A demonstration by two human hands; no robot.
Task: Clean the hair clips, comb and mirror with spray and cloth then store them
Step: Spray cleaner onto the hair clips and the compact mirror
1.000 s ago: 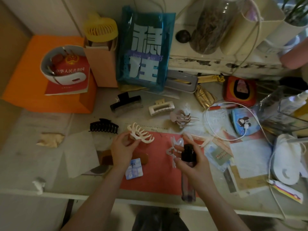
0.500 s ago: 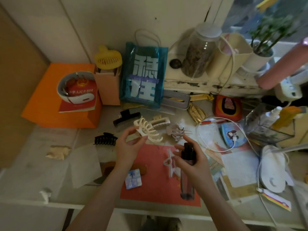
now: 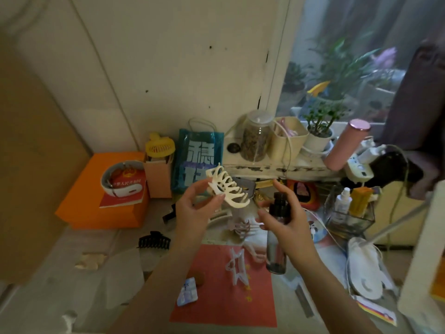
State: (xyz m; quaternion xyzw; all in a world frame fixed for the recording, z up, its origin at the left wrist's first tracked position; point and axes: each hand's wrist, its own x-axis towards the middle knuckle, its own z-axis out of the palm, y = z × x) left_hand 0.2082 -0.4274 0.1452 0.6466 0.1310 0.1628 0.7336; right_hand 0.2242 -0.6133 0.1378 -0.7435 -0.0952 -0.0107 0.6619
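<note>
Cluttered desk beside window

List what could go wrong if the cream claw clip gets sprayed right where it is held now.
1. The cream claw clip is pinched only at one end by the left hand; once wet it may slip and drop among the other clips below.
2. The right hand holds the spray bottle facing the clip; overspray would likely reach the blue bag and the red booklet beyond it.
</note>
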